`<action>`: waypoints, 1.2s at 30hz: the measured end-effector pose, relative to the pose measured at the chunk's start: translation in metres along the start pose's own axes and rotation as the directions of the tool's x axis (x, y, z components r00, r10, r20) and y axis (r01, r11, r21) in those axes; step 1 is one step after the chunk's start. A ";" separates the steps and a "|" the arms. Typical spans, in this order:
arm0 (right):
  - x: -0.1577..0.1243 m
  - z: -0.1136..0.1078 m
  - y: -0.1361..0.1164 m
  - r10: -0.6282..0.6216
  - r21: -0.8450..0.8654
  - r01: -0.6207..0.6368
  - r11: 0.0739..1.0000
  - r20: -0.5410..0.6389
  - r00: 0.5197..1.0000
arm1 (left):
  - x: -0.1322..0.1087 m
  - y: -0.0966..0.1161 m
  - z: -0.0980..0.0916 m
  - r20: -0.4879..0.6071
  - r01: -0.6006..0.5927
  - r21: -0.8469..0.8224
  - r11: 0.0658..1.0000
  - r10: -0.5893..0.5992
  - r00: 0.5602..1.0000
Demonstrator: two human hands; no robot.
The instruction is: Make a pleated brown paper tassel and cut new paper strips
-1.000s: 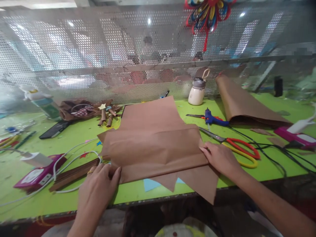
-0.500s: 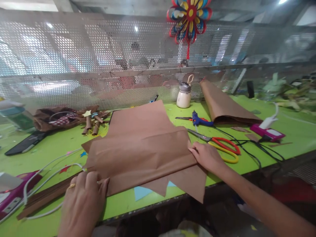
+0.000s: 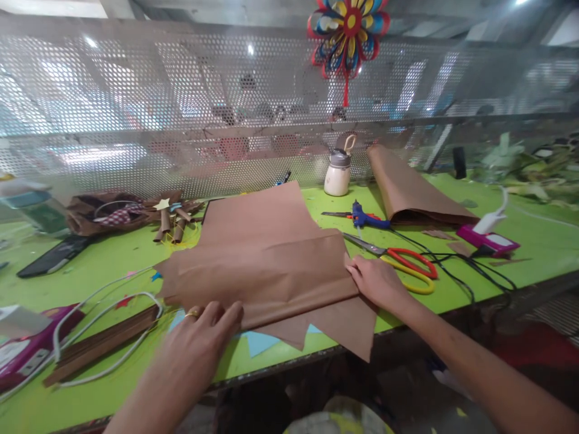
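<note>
A large sheet of brown paper [image 3: 266, 271] lies folded over on itself in front of me, lightly creased. At its lower left edge, my left hand [image 3: 203, 331], with a ring on one finger, has its bent fingers closed on the fold; its thumb is hidden. My right hand [image 3: 373, 280] pinches the right end of the same fold between thumb and fingers. Pointed brown paper pieces [image 3: 348, 328] and light blue paper [image 3: 262, 343] stick out from under the fold toward the table's front edge. Scissors [image 3: 411, 271] with red and yellow handles lie just beyond my right hand.
A blue glue gun [image 3: 366, 218], a white bottle [image 3: 338, 175] and a brown paper bag [image 3: 420, 193] stand or lie behind. Power strips [image 3: 493, 241] and cables are at both sides. Brown strips [image 3: 104, 343], a phone [image 3: 56, 256] and small paper rolls [image 3: 174, 226] lie left.
My left hand has moved right along the paper's lower edge, away from the left corner. My right hand keeps its hold at the right end. The view has shifted slightly.
</note>
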State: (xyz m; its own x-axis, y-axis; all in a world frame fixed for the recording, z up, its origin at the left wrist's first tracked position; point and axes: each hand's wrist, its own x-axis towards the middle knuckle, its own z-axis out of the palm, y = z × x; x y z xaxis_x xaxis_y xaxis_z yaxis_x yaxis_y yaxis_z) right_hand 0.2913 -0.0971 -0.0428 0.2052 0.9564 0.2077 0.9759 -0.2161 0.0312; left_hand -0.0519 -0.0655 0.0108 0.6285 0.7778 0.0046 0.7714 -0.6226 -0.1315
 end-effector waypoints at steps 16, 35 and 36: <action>-0.002 0.004 0.002 -0.024 -0.024 0.024 0.999 -0.010 1.000 | 0.008 0.078 0.016 -0.137 -0.041 0.008 0.999 0.042 0.990; 0.000 0.004 0.003 -0.004 -0.009 0.004 1.000 0.000 1.000 | 0.034 0.108 0.008 -0.116 -0.168 -0.062 0.984 0.160 0.980; 0.000 0.005 0.002 -0.004 -0.012 0.004 1.000 -0.001 1.000 | 0.038 0.110 0.008 -0.131 -0.159 -0.057 0.986 0.151 0.980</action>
State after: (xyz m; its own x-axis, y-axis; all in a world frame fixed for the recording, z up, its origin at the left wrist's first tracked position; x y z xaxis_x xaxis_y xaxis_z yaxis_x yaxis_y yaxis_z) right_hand 0.2940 -0.0968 -0.0473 0.2015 0.9571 0.2081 0.9756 -0.2150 0.0442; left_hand 0.0562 -0.1038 -0.0113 0.7452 0.6570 0.1142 0.6658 -0.7424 -0.0736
